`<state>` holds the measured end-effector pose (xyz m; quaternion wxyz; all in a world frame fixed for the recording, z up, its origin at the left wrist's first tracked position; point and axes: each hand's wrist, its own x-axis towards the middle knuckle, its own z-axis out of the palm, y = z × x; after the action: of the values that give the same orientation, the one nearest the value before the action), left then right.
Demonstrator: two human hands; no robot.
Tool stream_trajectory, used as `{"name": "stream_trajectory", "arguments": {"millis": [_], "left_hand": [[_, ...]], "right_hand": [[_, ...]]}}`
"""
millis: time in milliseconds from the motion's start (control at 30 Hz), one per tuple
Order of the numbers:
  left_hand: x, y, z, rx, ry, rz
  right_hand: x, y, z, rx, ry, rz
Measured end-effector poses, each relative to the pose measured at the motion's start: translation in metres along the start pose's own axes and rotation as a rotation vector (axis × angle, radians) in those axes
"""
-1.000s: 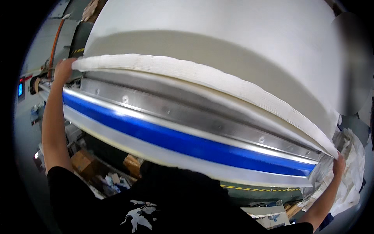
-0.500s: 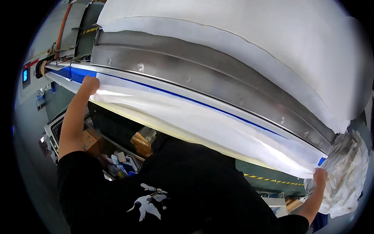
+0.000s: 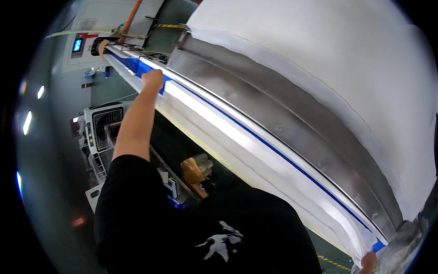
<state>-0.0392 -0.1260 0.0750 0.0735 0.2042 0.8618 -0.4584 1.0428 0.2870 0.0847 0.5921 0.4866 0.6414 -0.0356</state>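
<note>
A long white cloth [image 3: 255,150] lies stretched along a narrow ledge, with a blue strip [image 3: 273,145] showing along its far edge. My left hand [image 3: 153,80] is closed, knuckles up, over the blue strip just beyond the cloth's left end; whatever its fingers grip is hidden. At the lower right, my right hand [image 3: 368,260] pinches the cloth's other end, partly cut off by the picture's dark rim. Creases gather in the fabric close to that hand.
Beyond the ledge runs a grey metal panel [image 3: 255,96] beneath a large white sheet [image 3: 319,45]. Crumpled pale sheeting [image 3: 401,249] lies at the right. A small lit screen [image 3: 77,44] is at the far left. Below the ledge sits a brown block-like object [image 3: 193,170].
The view has swung left. My left hand has shifted off the cloth's left corner onto the blue strip. The cloth lies flatter there, while my right hand stays at its other end.
</note>
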Motion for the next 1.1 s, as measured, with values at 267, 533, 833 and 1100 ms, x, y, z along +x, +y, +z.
{"name": "stream_trajectory", "arguments": {"millis": [267,533,833,1100], "left_hand": [[-0.045,0.058,-0.027,-0.359,0.165,0.180],[-0.060,0.093,-0.023,-0.524,0.165,0.155],[-0.048,0.108,-0.011,-0.816,0.488,0.233],[-0.161,0.174,-0.078,-1.308,0.533,0.493]], "right_hand": [[-0.008,-0.059,-0.051,0.157,-0.200,-0.322],[-0.015,-0.091,-0.079,0.252,0.033,-0.115],[-0.027,-0.188,-0.089,1.022,0.057,-0.393],[-0.102,-0.344,-0.124,1.553,0.019,-0.453]]}}
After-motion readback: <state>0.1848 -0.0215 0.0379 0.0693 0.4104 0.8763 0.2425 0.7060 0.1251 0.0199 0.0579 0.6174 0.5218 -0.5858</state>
